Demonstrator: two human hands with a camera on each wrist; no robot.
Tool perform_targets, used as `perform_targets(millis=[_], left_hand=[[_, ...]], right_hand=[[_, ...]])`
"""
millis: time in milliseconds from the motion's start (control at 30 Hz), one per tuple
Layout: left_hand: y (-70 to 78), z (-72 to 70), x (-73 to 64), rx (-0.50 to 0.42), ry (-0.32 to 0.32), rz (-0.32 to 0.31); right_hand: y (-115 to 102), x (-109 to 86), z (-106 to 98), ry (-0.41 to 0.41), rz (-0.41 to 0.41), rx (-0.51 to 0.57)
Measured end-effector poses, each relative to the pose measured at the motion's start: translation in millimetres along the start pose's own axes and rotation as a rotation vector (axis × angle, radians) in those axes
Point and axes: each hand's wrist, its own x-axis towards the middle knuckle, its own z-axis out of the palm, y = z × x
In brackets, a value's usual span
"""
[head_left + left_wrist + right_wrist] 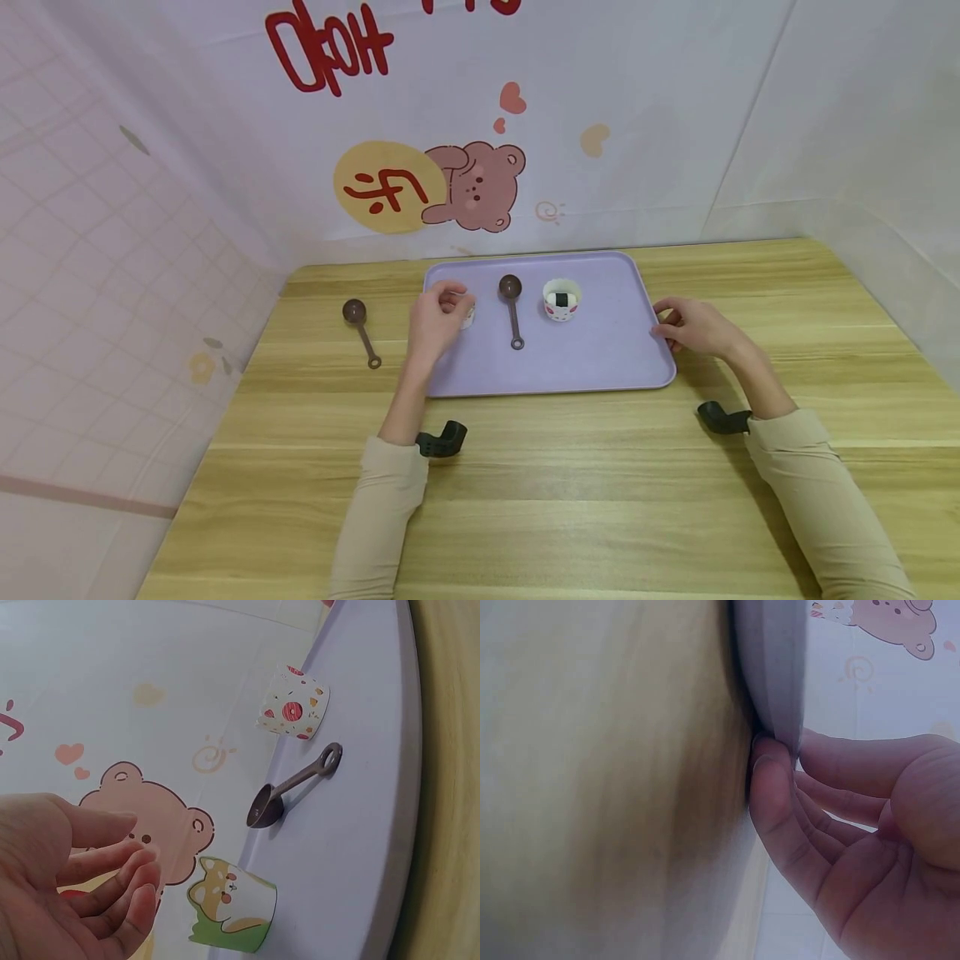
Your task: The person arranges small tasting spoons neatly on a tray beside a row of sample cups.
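Note:
A lilac tray (585, 358) lies on the table. My right hand (693, 325) pinches its right edge; in the right wrist view the thumb is on one side of the rim (772, 667) and fingers are on the other. Above the tray's left part my left hand (437, 323) hovers with loosely bent fingers and nothing in them. Right by it stands a paper cup with a dog print (236, 904), partly hidden in the head view. A brown measuring spoon (513, 312) lies mid-tray. Beside it, a patterned paper cup (559, 313) contains a small rice ball (562, 299).
Left of the tray, a second brown measuring spoon (362, 332) lies on the wooden table (570, 492). A white cloth backdrop with a printed bear (480, 187) rises behind the table. Black wrist mounts (442, 440) stick out from both cuffs.

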Motion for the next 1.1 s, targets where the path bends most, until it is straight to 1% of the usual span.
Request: perform_targets(millis=[267, 567, 833, 1100], left_hand=[[-6.3, -8.6, -0.4, -0.002, 0.017, 0.0], [-11.7, -16.1, -0.7, -0.009, 0.036, -0.024], [-19.4, -23.4, -1.7, 0.017, 0.06, -0.047], [-28.7, -32.6, -2.5, 0.027, 0.073, -0.056]], right_hand=[[1.8, 1.6, 1.2, -0.004, -0.006, -0.005], [2.0, 0.6, 0.6, -0.001, -0.011, 0.005], [3.2, 0.9, 1.1, -0.002, 0.004, -0.002], [3.1, 2.2, 1.9, 0.003, -0.002, -0.004]])
